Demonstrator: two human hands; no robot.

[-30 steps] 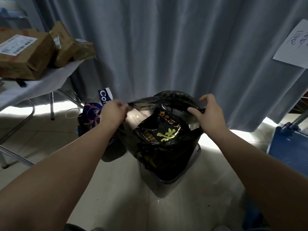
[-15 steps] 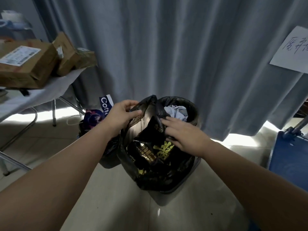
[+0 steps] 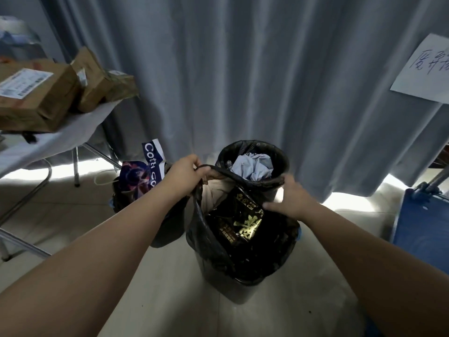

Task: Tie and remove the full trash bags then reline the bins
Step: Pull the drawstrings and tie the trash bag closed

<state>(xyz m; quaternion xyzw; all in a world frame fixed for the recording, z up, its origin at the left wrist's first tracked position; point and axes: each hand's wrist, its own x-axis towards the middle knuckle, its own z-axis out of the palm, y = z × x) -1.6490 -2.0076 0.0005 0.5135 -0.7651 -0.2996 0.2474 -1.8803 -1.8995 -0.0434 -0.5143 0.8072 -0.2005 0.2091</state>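
Curtain [image 3: 243,69]: grey, in long folds, fills the back of the view; light shows along its bottom edge.
Floor [image 3: 170,300]: pale tiles, glossy near the curtain.
Table [image 3: 56,139]: at the far left, white-covered top on metal legs.
Blue object [image 3: 422,227]: flat-sided, at the right edge, with a metal bar rising from its top; what it is cannot be told.
Cardboard boxes [image 3: 41,98]: several piled on the table; the largest bears a white label, and two smaller ones lean behind it.
Trash bag [image 3: 213,251]: black, full, seated in the near bin at the centre of the floor; its mouth is pulled wide between the two hands.
Bin [image 3: 233,290]: grey, and only its lower wall shows below the bag.
Second bin [image 3: 281,161]: just behind the first, round and lined in black.
Paper sign [image 3: 425,69]: white sheet with handwritten characters, on the curtain at the upper right.
Paper carrier [image 3: 151,159]: blue and white, printed "Cotti", standing left of the bins under the table's edge.
Left hand [image 3: 184,176]: fingers curled round the bag's rim on its left side, holding it lifted.
Right hand [image 3: 289,198]: fingers hooked over the rim on the right side, thumb stretched toward the middle.
Black packet [image 3: 245,224]: gold characters on it, lying on top inside the bag.
Crumpled wrapper [image 3: 255,164]: pale grey, sitting in the second bin's mouth.
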